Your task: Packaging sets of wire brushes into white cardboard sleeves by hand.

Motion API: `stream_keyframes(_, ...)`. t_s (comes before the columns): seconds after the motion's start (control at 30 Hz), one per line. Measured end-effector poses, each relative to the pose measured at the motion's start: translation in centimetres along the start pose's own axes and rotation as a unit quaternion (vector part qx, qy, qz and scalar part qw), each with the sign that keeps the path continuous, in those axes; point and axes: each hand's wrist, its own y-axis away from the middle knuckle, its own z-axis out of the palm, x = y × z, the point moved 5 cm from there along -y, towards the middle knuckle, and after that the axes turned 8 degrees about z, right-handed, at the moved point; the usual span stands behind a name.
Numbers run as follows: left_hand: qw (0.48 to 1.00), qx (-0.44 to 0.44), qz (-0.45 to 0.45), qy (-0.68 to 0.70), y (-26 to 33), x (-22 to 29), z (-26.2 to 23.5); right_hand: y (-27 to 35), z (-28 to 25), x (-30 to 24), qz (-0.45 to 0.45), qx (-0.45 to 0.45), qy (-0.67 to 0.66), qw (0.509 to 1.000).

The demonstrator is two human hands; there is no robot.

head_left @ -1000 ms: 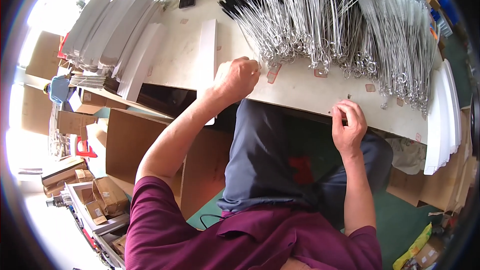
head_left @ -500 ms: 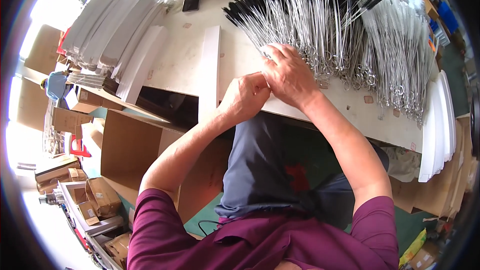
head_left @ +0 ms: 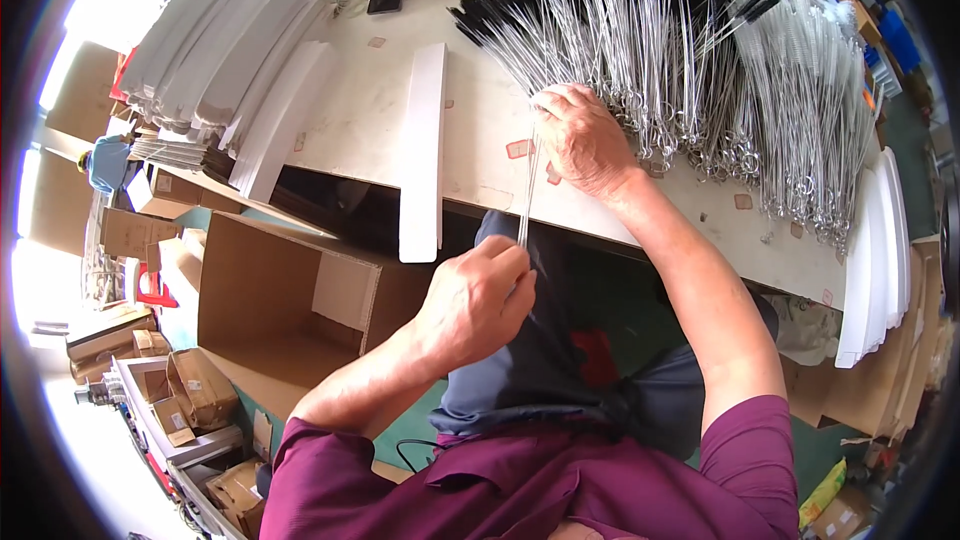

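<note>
Left hand (head_left: 478,300) closed, pinching the lower end of some thin metal stems (head_left: 529,180); stems run upward from it to the right hand (head_left: 583,140). Right hand curled beside their upper end, fingertips hidden, can't tell if pinching. Black-bristle wire brushes (head_left: 620,20) piled just beyond right hand; clear-bristle wire brushes (head_left: 805,110) farther right of it. Long white carton (head_left: 423,155) up-left of left hand, overhanging counter (head_left: 350,120) edge. Open cardboard box (head_left: 270,290) left of left hand, below counter level.
</note>
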Motion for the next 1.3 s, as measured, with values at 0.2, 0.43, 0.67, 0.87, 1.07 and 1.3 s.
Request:
stream_keyframes(0.2, 0.995, 0.091, 0.008, -0.04, 3.3, 2.6, -2.8, -0.1, 0.5, 0.3, 0.013, 0.012, 0.002, 1.0)
stream_keyframes(0.43, 0.944, 0.187, -0.067, 0.264, 5.9, 3.9, -6.0, -0.1, 1.5, 0.5, 0.016, 0.025, 0.033, 0.999)
stream_keyframes(0.67, 0.892, 0.325, -0.01, 0.312, 4.7, 4.8, -12.0, -0.5, 0.3, 0.4, 0.022, 0.052, -0.037, 0.998)
stream_keyframes(0.87, 0.927, 0.27, 0.033, 0.259, 3.3, 7.7, -14.9, -2.2, -4.0, 1.8, 0.273, 0.021, -0.418, 0.866)
stream_keyframes(1.07, 0.897, 0.114, 0.039, 0.425, -0.3, 6.2, -14.7, -0.9, -10.3, -9.0, 0.12, -0.132, -0.603, 0.778)
stream_keyframes(1.3, 0.882, 0.056, -0.065, 0.463, -6.6, 3.2, -8.4, 7.1, -13.1, -7.9, 0.28, -0.126, -0.635, 0.709)
